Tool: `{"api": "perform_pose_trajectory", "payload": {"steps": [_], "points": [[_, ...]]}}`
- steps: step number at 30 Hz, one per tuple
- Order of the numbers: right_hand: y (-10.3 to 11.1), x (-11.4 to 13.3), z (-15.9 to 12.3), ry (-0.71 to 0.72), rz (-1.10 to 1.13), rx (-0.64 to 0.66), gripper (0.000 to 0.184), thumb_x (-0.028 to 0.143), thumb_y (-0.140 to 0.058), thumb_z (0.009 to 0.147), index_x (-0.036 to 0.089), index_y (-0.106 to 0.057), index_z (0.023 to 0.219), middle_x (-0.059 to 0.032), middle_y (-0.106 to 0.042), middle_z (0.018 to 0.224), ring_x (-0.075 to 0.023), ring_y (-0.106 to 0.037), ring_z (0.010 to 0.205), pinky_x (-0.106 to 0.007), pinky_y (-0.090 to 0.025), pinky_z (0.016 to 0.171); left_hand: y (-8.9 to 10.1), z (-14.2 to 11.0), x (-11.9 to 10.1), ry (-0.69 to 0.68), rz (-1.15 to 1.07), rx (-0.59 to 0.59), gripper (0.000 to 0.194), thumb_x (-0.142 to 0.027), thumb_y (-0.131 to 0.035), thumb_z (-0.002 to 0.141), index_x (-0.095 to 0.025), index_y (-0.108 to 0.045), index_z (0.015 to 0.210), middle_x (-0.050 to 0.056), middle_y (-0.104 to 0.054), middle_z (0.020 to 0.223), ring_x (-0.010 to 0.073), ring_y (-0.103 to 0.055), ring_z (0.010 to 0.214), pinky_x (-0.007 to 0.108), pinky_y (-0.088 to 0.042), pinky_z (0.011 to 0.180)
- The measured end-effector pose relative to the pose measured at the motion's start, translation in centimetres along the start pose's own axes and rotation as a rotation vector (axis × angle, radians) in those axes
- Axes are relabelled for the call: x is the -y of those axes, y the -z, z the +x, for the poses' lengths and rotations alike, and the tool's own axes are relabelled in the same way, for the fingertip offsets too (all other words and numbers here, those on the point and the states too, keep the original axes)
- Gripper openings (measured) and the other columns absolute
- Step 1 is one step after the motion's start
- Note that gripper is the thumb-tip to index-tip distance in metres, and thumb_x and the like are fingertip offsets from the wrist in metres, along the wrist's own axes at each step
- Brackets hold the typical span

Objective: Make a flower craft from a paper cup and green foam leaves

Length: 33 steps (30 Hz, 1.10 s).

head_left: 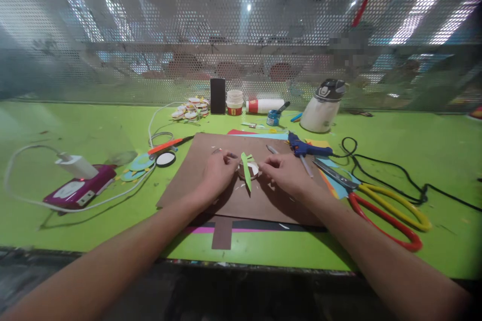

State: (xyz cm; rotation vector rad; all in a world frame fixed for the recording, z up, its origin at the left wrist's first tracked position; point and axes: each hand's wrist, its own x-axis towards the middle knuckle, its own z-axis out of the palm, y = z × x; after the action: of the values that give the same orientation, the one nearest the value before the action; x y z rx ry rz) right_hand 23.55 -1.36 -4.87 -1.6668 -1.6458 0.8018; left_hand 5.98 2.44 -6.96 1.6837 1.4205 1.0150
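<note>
Between my hands is a small round brown-and-white paper piece [253,170], low over the brown board. A bright green cut-paper strip [246,173], pointed at its near end and notched at its far end, lies across it. My left hand [221,173] is closed, its thumb and fingers pinched at the round piece's left edge. At the opposite edge, my right hand [282,173] pinches with thumb and forefinger. The fingers hide part of the rim on both sides.
A brown board [188,185] covers the middle of the green table. To the right lie scissors [376,205] and a blue glue gun [307,148]. On the left are an orange-handled knife [169,145] and a purple power strip [81,188]. A jug [324,105] stands behind.
</note>
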Motion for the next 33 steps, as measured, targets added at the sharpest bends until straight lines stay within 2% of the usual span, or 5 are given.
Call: {"api": "perform_pose_trajectory", "payload": {"steps": [8, 15, 23, 27, 33], "points": [[-0.2, 0.6, -1.1, -0.005, -0.14, 0.201, 0.038, 0.041, -0.054, 0.081, 0.019, -0.065, 0.052, -0.0018, -0.054, 0.045, -0.0157, -0.049, 0.047, -0.032, -0.03, 0.048, 2.6, 0.0, -0.7, -0.044, 0.017, 0.196, 0.053, -0.016, -0.072, 0.057, -0.017, -0.069, 0.11, 0.015, -0.068, 0.114, 0.0293, -0.062, 0.098, 0.036, -0.046, 0.085], [-0.9, 0.4, -1.3, -0.005, -0.145, 0.276, 0.041, 0.046, -0.052, 0.081, 0.02, -0.06, 0.05, 0.0004, -0.052, 0.047, -0.0126, -0.042, 0.047, -0.03, -0.028, 0.047, 1.2, 0.6, 0.1, -0.247, 0.273, 0.332, 0.079, -0.03, -0.073, 0.062, -0.016, -0.051, 0.137, 0.018, -0.059, 0.132, 0.0387, -0.051, 0.122, 0.046, -0.04, 0.099], [-0.6, 0.9, -1.7, 0.023, -0.117, 0.232, 0.033, 0.037, -0.06, 0.074, 0.017, -0.061, 0.048, 0.0013, -0.054, 0.047, -0.0108, -0.041, 0.047, -0.028, -0.027, 0.047, 0.5, 0.7, 0.5, -0.307, 0.287, 0.312, 0.083, -0.025, -0.07, 0.065, -0.017, -0.041, 0.142, 0.012, -0.066, 0.123, 0.0303, -0.059, 0.113, 0.04, -0.045, 0.094], [1.2, 0.6, -0.9, -0.016, -0.043, 0.016, 0.038, 0.045, -0.058, 0.079, 0.017, -0.062, 0.054, 0.0023, -0.046, 0.043, -0.0103, -0.037, 0.041, -0.027, -0.024, 0.044, 0.8, 0.1, 0.0, -0.33, 0.29, 0.27, 0.076, -0.036, -0.071, 0.07, -0.02, -0.045, 0.14, 0.011, -0.066, 0.121, 0.0307, -0.059, 0.112, 0.043, -0.046, 0.093], [2.1, -1.1, 1.1, 0.031, 0.209, -0.095, 0.033, 0.05, -0.061, 0.079, 0.019, -0.068, 0.081, -0.0029, -0.064, 0.077, -0.015, -0.054, 0.067, -0.027, -0.041, 0.058, 1.4, -1.6, -1.1, -0.407, 0.256, 0.303, 0.072, -0.03, -0.068, 0.077, -0.026, -0.041, 0.143, 0.011, -0.065, 0.124, 0.0268, -0.062, 0.107, 0.041, -0.048, 0.09]]}}
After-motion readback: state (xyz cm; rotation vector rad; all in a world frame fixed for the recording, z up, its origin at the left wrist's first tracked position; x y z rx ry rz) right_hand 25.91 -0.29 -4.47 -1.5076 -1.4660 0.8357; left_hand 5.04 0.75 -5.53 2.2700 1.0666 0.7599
